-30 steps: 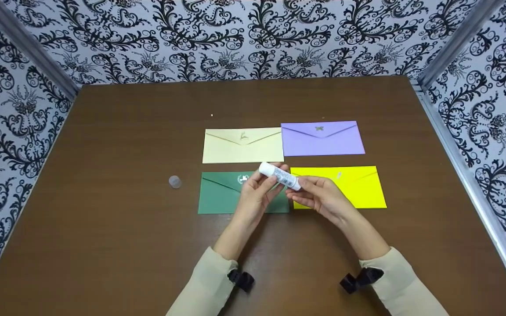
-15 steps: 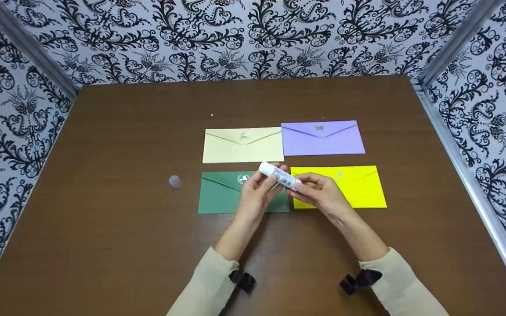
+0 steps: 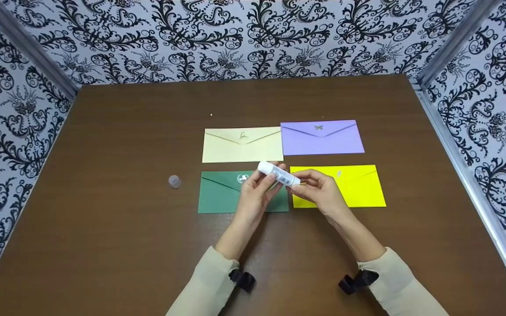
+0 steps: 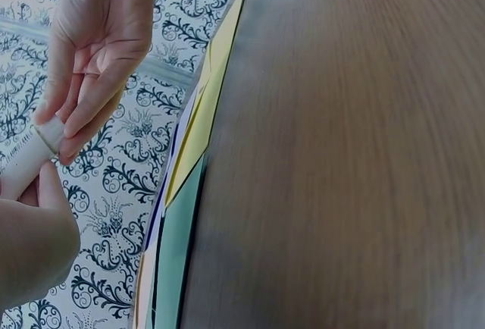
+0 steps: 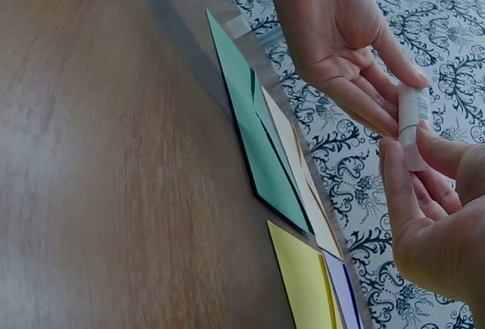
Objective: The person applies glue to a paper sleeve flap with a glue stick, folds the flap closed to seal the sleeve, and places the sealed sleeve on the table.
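Observation:
A white glue stick (image 3: 281,174) is held slantwise above the envelopes. My left hand (image 3: 256,191) grips its barrel between thumb and fingers. At the lower right end of the stick, my right hand (image 3: 323,193) pinches the base with thumb and fingertips. The right wrist view shows that base (image 5: 413,153) between the right thumb and fingers. A translucent cap (image 3: 174,181) stands apart on the table to the left. Beneath the hands lie a green envelope (image 3: 218,197) and a yellow envelope (image 3: 363,188), both partly covered.
Behind them lie a cream envelope (image 3: 243,151) and a purple envelope (image 3: 323,142), edge to edge. All rest on the brown table (image 3: 103,245). Patterned panels (image 3: 235,39) stand around its back and sides.
My right fingers have shifted on the glue stick's base, the thumb coming lower and the fingers above it. My left hand stays nearly still; the envelopes and cap have not moved.

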